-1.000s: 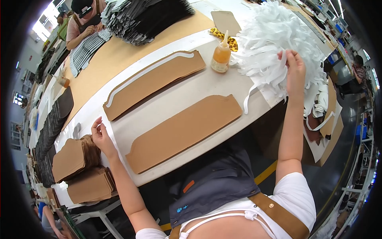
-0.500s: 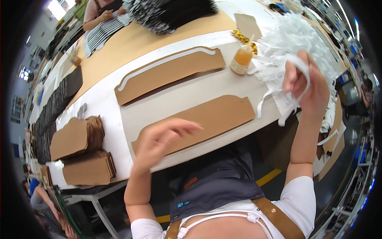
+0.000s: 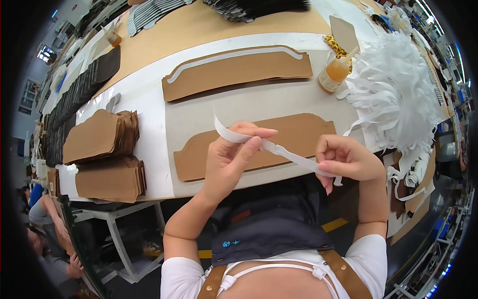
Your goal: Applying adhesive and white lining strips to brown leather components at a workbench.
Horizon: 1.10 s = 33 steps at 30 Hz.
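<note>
My left hand [image 3: 226, 159] pinches a white ribbed strip [image 3: 295, 158] between thumb and fingers, one end curling upward. My right hand [image 3: 348, 157] grips the same strip farther right, its thumb over it. Both hands are over the near edge of the table, in front of a plain brown card piece [image 3: 259, 152] with a shaped upper edge. Behind it lies another brown piece [image 3: 234, 77] with a white strip along its contour. To its right stands a glue bottle [image 3: 332, 74] with amber contents and a nozzle, beside a large tangled pile of white strips [image 3: 388, 89].
Two stacks of brown pieces [image 3: 99, 139] sit on the left, with dark layered pieces [image 3: 79, 94] beyond. A black-and-grey stack [image 3: 256, 10], a yellow spotted item [image 3: 334, 46] and a beige card [image 3: 342, 32] lie at the back. Another person's arm [image 3: 57, 219] shows at lower left.
My right hand has drawn a strip out of the white pile and moved toward the middle. My left hand has come from the left and now holds the strip too.
</note>
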Tool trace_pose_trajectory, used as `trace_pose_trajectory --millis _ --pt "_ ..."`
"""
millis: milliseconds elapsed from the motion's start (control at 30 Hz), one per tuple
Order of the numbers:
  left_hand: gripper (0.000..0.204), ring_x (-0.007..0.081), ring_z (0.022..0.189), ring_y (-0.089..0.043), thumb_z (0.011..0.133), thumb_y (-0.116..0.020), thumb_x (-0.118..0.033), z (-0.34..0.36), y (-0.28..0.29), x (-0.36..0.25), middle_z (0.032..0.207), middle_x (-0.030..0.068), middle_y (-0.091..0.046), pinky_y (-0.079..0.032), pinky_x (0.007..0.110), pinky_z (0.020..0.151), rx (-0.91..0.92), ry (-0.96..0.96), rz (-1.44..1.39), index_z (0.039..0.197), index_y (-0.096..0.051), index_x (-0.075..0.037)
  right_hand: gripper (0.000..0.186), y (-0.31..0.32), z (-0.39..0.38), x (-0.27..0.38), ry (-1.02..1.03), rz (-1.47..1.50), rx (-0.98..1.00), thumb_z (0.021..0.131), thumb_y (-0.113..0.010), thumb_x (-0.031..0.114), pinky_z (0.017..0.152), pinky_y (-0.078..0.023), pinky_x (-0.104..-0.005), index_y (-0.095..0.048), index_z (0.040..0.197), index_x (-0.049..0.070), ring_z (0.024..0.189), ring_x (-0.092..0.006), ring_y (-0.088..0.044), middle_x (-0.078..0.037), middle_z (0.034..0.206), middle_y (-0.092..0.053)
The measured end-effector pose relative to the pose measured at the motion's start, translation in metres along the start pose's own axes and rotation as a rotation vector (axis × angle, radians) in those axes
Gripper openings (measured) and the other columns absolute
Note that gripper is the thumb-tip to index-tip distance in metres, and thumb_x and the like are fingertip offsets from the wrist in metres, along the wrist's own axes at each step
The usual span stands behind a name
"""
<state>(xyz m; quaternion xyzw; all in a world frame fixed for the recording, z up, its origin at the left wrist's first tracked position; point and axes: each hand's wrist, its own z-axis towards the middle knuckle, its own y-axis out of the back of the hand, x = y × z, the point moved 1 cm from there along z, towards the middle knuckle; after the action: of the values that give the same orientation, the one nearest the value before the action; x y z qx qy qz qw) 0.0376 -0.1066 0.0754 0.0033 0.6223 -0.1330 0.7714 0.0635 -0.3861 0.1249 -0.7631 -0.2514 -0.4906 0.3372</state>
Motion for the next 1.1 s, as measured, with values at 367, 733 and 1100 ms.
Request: trace_pose_trajectory --millis 367,733,1100 --pt "0.006 0.0136 0.091 -0.064 0.097 -0.072 -0.001 -0.020 0.037 0.023 0.100 0.0060 -0.069 -0.051 0.027 0.084 -0.350 -0.083 0.489 0.102 -0.071 0.000 0.010 0.019 0.041 -0.038 -0.004 -0.351 -0.365 0.104 -0.066 0.010 0.053 -0.038 -0.0203 -0.064 0.102 0.000 0.061 -0.0024 -0.051 0.004 0.070 -0.056" --pt "0.015 0.0173 0.091 -0.066 0.092 -0.074 0.000 -0.023 0.041 0.039 0.098 0.0075 -0.071 -0.052 0.032 0.088 -0.290 -0.066 0.738 0.107 -0.073 -0.002 0.016 0.022 0.053 -0.057 0.085 -0.654 -0.462 0.104 -0.065 0.012 0.061 -0.040 -0.0250 -0.062 0.097 -0.003 0.069 -0.0061 -0.048 0.001 0.075 -0.057" --pt "0.032 0.0203 0.085 -0.058 0.086 -0.081 -0.007 -0.017 0.047 0.057 0.086 0.0005 -0.062 -0.038 0.040 0.097 -0.252 -0.191 1.129 0.116 -0.071 -0.010 0.027 0.018 0.079 -0.077 0.283 -1.170 -0.762 0.093 -0.079 0.025 0.065 -0.048 -0.0421 -0.064 0.083 0.006 0.066 -0.0343 -0.059 -0.013 0.068 -0.065"
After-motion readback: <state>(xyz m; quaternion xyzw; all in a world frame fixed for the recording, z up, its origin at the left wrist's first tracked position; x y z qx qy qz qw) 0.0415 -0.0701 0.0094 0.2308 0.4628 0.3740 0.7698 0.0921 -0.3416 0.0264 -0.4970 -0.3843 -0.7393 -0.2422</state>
